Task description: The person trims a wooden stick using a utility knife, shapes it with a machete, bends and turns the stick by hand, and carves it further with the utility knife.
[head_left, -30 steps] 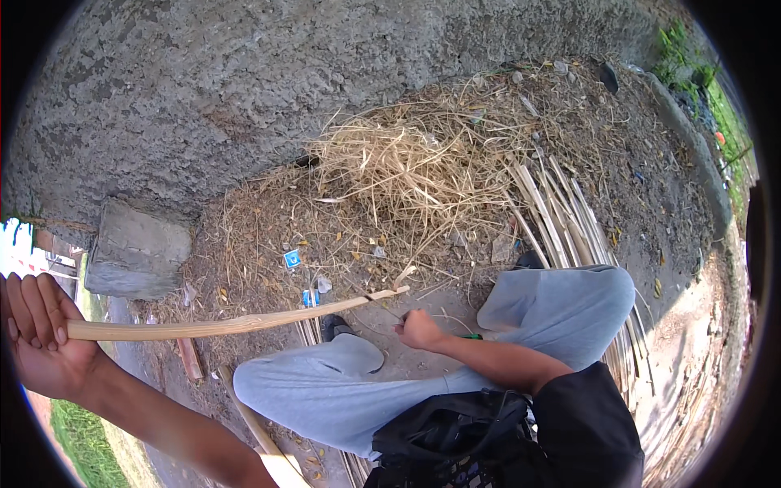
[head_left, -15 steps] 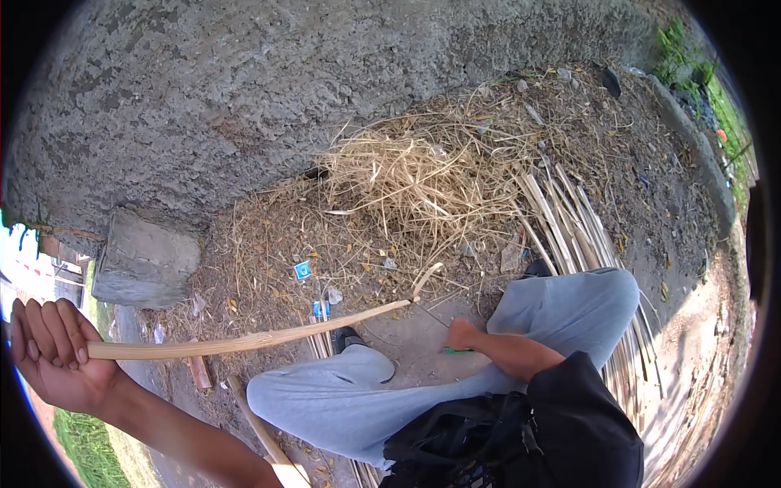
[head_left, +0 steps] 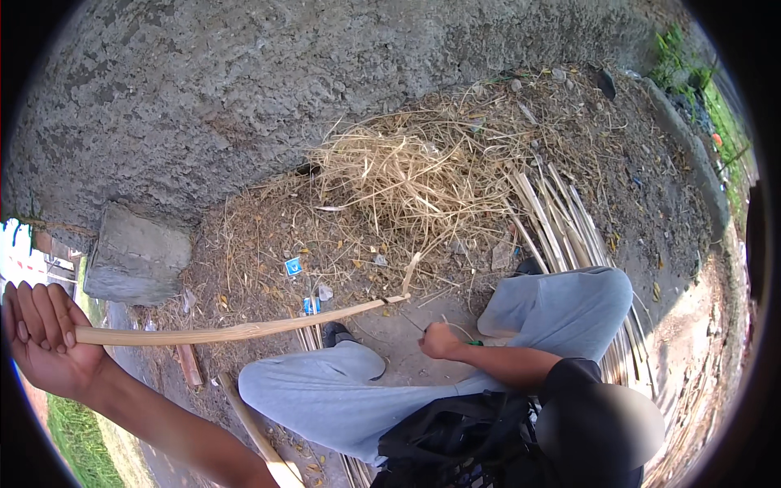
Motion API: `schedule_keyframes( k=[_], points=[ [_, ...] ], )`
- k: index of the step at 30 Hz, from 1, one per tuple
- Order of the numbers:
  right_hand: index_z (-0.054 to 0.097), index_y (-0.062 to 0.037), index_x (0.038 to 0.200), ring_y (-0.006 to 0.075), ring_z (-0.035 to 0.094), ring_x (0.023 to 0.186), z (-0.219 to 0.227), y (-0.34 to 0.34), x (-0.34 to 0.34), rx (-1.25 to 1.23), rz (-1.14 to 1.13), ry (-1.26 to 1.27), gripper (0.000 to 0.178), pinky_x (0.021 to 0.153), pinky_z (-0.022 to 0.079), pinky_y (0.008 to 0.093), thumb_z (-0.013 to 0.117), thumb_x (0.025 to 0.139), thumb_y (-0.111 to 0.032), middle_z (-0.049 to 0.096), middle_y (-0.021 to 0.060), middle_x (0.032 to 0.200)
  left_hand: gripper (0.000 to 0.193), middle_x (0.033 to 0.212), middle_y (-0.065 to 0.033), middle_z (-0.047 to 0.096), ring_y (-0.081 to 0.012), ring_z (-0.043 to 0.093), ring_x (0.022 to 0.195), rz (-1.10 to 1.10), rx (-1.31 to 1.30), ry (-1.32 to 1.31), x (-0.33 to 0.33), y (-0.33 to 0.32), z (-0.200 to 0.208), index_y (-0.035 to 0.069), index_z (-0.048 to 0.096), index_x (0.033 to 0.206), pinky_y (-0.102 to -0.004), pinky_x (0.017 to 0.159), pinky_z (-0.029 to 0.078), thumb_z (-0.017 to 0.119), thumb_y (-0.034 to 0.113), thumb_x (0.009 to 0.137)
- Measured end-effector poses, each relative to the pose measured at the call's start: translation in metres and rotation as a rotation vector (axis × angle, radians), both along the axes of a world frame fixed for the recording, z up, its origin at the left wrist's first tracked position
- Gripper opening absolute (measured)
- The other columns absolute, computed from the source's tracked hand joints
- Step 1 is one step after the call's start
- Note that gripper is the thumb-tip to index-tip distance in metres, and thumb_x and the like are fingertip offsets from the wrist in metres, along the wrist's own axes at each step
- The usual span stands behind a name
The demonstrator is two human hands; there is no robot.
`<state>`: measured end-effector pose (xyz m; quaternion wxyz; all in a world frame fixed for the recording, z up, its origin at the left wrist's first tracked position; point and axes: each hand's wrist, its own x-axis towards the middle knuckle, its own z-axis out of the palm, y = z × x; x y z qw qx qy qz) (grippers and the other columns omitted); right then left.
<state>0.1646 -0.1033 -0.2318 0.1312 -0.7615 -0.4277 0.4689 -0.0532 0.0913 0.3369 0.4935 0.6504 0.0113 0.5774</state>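
My left hand (head_left: 50, 337), raised at the far left, is wrapped round one end of a long pale wooden strip (head_left: 244, 330). The strip, which looks like split bamboo or cane, runs slightly upward to the right across my knees. My right hand (head_left: 442, 341), between my knees, is closed round a knife (head_left: 414, 322) with a thin dark blade. The blade reaches up to the strip's right end. A bit of green shows behind that fist, and the handle is mostly hidden. From the same end a short peeled piece (head_left: 411, 274) sticks up at an angle.
Beyond my knees lies a heap of pale shavings (head_left: 399, 183) against a rough grey wall (head_left: 268, 73). Long split strips (head_left: 557, 215) lie beside my right leg. A concrete block (head_left: 138, 254) stands at the left. Small blue wrappers (head_left: 294, 267) litter the ground.
My right hand with the knife has moved left and slightly up, and the blade now crosses the strip near its end. The peeled piece stands more upright. The left hand has risen slightly.
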Motion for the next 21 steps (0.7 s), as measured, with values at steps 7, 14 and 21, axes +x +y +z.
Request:
schedule_keyframes(
  k=[7,14,21],
  points=[
    [0.069,0.0073,0.075,0.0373,0.069,0.078,-0.067,-0.019,0.04,-0.049,0.263,-0.123,0.033,0.071,0.056,0.0437,0.067,0.077,-0.025,0.067,0.0264,0.076,0.03,0.05,0.0012,0.027,-0.0069,0.019,0.037,0.033,0.035,-0.002,0.021,0.008,-0.008,0.012,0.033,0.068,-0.0206,0.033,0.02,0.041,0.006,0.096],
    [0.068,0.0087,0.081,0.0368,0.07,0.082,-0.038,-0.021,0.004,0.045,0.05,-0.094,0.037,0.072,0.056,0.0436,0.067,0.079,-0.028,0.067,0.0282,0.079,0.029,0.053,0.001,0.027,-0.0072,0.019,0.039,0.036,-0.068,-0.003,0.011,0.001,0.001,0.012,0.032,0.066,-0.022,0.036,0.019,0.049,0.009,0.089],
    [0.07,0.0066,0.075,0.0327,0.071,0.078,-0.012,-0.002,-0.001,-0.011,0.012,0.032,0.03,0.074,0.056,0.0463,0.063,0.078,-0.023,0.067,0.0264,0.074,0.024,0.054,0.0007,0.026,-0.0079,0.019,0.041,0.151,-0.031,0.003,0.015,0.002,0.002,0.012,0.031,0.065,-0.0214,0.036,0.02,0.045,0.002,0.082]
  ],
)
